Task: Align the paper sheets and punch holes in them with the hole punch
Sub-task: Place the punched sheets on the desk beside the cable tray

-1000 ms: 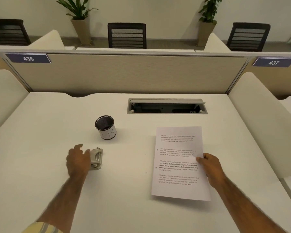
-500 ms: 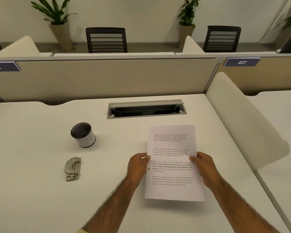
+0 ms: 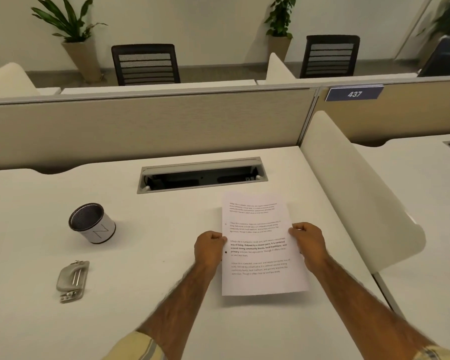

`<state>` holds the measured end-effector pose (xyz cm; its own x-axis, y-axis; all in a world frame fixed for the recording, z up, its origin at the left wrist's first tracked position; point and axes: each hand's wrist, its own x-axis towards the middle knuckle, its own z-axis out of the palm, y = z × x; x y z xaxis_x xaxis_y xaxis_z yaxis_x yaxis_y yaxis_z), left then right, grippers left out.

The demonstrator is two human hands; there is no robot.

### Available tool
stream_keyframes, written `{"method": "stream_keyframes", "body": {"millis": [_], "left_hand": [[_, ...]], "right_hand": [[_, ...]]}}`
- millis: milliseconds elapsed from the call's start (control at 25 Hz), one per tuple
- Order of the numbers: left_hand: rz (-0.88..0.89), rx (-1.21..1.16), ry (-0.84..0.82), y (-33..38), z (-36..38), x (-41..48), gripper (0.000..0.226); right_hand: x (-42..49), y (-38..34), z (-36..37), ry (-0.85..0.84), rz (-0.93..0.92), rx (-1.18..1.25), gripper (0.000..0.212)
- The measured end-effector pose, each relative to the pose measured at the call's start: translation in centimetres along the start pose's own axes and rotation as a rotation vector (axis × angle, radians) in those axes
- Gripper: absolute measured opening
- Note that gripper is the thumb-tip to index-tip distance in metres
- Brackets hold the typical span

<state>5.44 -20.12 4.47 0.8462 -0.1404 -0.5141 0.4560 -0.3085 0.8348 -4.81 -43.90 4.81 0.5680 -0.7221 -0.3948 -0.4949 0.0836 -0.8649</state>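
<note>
The printed paper sheets [image 3: 257, 279] are held up off the white desk [image 3: 140, 255], tilted toward me. My left hand [image 3: 209, 249] pinches their left edge at mid-height and my right hand [image 3: 308, 242] pinches the right edge. Two punched holes show along the left margin. The grey hole punch [image 3: 72, 280] lies flat on the desk at the lower left, well away from both hands.
A white mesh pen cup [image 3: 92, 224] stands behind the punch. An open cable tray [image 3: 202, 175] is set into the desk just beyond the sheets. A curved white divider [image 3: 353, 188] bounds the desk on the right, a beige partition [image 3: 140, 126] at the back.
My left hand left the hole punch and moved right to grip the sheets' left edge. The sheets have lifted off the desk, held by both hands. The view shifted right.
</note>
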Motion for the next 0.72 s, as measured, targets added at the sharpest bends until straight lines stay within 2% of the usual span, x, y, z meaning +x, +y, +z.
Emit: {"method": "stream_keyframes", "body": {"millis": [160, 440, 720], "left_hand": [[-0.013, 0.061, 0.027, 0.8, 2.1, 2.4, 0.007], [0.048, 0.368, 0.024, 2.4, 4.6, 6.0, 0.017], [0.103, 0.525, 0.046, 2.4, 5.5, 7.7, 0.009]], "right_hand": [[4.1, -1.1, 0.5, 0.041, -0.042, -0.125, 0.009], [9.2, -1.5, 0.9, 0.045, -0.081, -0.273, 0.016], [11.0, -0.6, 0.6, 0.018, -0.11, -0.382, 0.025]]}}
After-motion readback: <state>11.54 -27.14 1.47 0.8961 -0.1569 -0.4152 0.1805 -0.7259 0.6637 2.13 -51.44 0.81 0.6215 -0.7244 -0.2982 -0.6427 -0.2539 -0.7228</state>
